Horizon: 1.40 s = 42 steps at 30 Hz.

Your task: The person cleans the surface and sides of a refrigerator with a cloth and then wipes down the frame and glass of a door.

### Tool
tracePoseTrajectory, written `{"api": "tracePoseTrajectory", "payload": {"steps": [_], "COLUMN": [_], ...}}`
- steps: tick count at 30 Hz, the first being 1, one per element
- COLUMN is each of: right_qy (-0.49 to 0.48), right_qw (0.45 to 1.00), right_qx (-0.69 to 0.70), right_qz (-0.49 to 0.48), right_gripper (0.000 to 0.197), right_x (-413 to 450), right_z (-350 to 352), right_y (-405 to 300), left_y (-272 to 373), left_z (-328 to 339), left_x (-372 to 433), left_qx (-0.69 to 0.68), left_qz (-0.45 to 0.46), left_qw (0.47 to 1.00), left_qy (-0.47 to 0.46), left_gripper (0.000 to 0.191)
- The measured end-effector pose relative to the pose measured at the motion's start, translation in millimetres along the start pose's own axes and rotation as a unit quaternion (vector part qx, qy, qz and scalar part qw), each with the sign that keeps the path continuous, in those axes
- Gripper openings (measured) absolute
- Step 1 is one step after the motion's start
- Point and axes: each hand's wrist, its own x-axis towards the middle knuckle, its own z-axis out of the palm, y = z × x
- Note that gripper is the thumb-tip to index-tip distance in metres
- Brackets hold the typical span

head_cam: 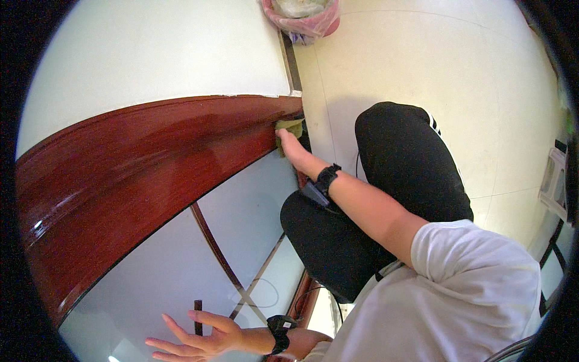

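Observation:
My right hand presses a yellow-green cloth against the lower end of a glossy red-brown wooden door frame, close to the floor. Part of the cloth is hidden under the hand. Lower left, my left hand is spread beside a dark door handle on a pale, shiny door panel and holds nothing; whether it touches the panel I cannot tell. A black strap is on each wrist.
A pink bin with a clear plastic liner stands on the pale tiled floor at the top, beside the white wall. My bent knees are close to the door. A whitish plastic object is at the right edge. A thin black cable hangs near my legs.

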Motion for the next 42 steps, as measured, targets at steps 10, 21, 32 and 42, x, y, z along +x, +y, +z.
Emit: {"api": "tracePoseTrajectory", "payload": {"steps": [10,21,32,42], "right_qy": [0.033,-0.053,0.063,-0.042], "right_qw": [0.999,0.994,0.987,0.992], "right_qx": [-0.025,-0.076,0.148,0.098], "right_qz": [0.016,0.059,0.027,0.068], "right_gripper": [0.053,0.052,0.052,0.075], "right_x": [22.6,-26.7,43.2,-71.8], "right_z": [-11.7,36.4,-27.0,43.4], "right_y": [14.9,-35.2,38.5,-44.1], "left_y": [-11.3,1.7,-23.9,-41.1], "left_z": [3.1,-6.1,17.2,18.1], "left_x": [-8.0,1.0,-22.6,-42.4], "left_qx": [0.003,0.01,0.007,0.006], "left_qz": [-0.001,-0.001,-0.032,-0.048], "left_qw": [1.0,1.0,0.998,0.997], "left_qy": [-0.03,-0.002,-0.047,-0.059], "left_gripper": [0.035,0.035,0.036,0.036]}}
